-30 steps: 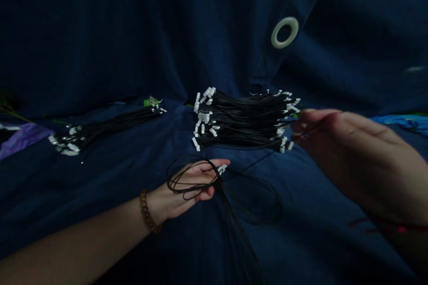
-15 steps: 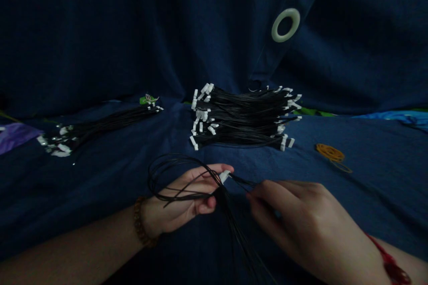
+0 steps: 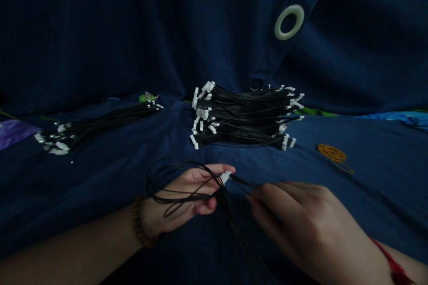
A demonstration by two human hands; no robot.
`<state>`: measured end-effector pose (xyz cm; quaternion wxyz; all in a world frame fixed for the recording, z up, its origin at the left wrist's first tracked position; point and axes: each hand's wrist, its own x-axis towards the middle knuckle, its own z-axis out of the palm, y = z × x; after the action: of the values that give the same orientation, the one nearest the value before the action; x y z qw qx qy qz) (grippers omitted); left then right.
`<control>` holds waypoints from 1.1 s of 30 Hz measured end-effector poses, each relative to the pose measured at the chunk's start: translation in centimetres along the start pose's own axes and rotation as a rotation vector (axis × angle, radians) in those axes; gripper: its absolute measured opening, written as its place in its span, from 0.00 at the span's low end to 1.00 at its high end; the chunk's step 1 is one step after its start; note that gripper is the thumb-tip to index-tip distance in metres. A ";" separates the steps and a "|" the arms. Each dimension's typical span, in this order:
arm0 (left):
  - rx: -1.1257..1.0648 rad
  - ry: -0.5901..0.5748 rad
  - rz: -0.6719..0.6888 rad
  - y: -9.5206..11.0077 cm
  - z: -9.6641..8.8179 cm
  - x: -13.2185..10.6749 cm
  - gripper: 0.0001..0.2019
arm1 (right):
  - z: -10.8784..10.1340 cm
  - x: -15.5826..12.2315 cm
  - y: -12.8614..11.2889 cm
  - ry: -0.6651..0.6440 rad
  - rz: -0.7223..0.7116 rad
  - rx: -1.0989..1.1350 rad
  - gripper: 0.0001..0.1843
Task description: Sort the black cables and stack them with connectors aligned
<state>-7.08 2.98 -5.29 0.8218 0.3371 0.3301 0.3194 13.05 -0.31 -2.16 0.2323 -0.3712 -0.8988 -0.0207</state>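
Observation:
Palm up, my left hand [image 3: 190, 193] grips a white plastic connector [image 3: 225, 177] together with thin black wires [image 3: 174, 160]. The wires loop over the palm and wrist side, and their other ends hang down towards my front. Just right of the connector, my right hand [image 3: 297, 218] pinches the wires that come out of it between thumb and forefinger. Those fingertips are partly hidden by the hand's back. Beyond the hands lies a stack of black wire bundles [image 3: 247, 118] with white connectors at both ends.
On the left lies another bunch of black wires [image 3: 107, 122] with white connectors and metallic tips. Orange-brown rubber bands [image 3: 331, 152] rest at right. A dark blue cloth [image 3: 377, 178] covers the surface; a blue curtain with a pale ring [image 3: 289, 22] hangs behind.
Both hands stay almost in place, still on the wires. The wire loop over my left palm has shifted, with a small loop now showing lower. The view has moved slightly.

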 end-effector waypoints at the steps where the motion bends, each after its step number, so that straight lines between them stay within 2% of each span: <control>1: 0.012 -0.005 -0.003 0.0 -0.1 0.0 0.16 | 0.0 0.0 -0.1 -0.001 0.002 -0.002 0.08; 9: 0.141 0.020 0.053 -0.6 -0.7 0.0 0.17 | 0.0 0.0 -0.3 0.000 -0.007 -0.069 0.08; 14: 0.121 -0.010 -0.003 -0.9 -1.1 0.4 0.16 | 0.5 0.0 -0.3 0.015 -0.015 -0.099 0.06; 17: 0.113 -0.047 0.010 -1.1 -1.3 0.6 0.17 | 0.9 -0.2 -0.2 0.033 -0.043 -0.113 0.06; 24: 0.209 -0.047 -0.035 -0.5 -0.5 0.4 0.18 | 1.5 -0.1 -0.4 0.036 -0.088 -0.117 0.07; 29: 0.169 0.029 0.068 -0.8 -1.0 0.3 0.17 | -0.1 0.3 -0.1 0.034 -0.034 -0.234 0.06; 33: 0.098 0.086 0.135 -0.8 -1.5 0.4 0.19 | -1.9 -0.9 -0.1 0.082 0.026 -0.343 0.06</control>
<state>-7.73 3.35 -6.85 0.7660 0.3846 0.3568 0.3714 14.25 -1.37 -0.81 0.2023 -0.4161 -0.8668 -0.1861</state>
